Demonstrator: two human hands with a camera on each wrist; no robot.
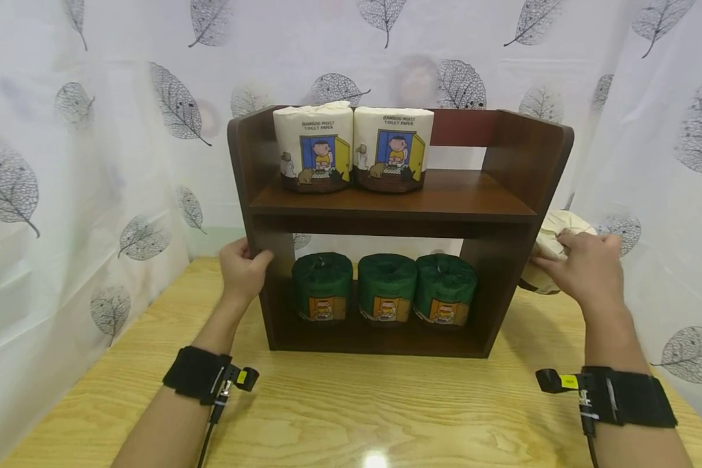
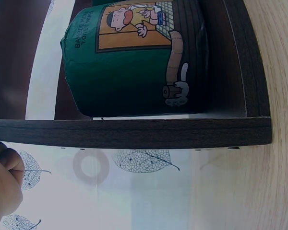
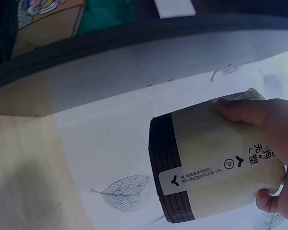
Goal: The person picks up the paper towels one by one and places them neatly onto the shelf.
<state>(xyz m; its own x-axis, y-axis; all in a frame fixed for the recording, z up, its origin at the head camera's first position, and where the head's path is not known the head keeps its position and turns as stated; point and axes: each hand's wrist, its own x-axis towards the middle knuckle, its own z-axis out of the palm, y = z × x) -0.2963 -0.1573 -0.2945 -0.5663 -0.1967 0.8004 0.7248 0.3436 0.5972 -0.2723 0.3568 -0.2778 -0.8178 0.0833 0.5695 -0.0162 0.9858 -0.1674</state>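
A dark brown two-tier shelf (image 1: 386, 211) stands on the wooden table. My left hand (image 1: 241, 272) grips the edge of its left side panel, thumb on the inner face. Beyond the right side panel, my right hand (image 1: 591, 266) holds a cream-wrapped toilet paper roll (image 3: 216, 158) by its top end, tilted and partly hidden by the shelf in the head view. Two cream toilet paper rolls (image 1: 314, 149) sit side by side on the upper tier, at the left. On the lower tier stand several green-wrapped toilet paper rolls (image 1: 388, 286).
The light wooden table (image 1: 351, 403) extends in front of the shelf and to both sides. A white curtain (image 1: 123, 195) with leaf prints hangs behind and around it. Each wrist wears a black strap (image 1: 195, 374) with a small camera and cable.
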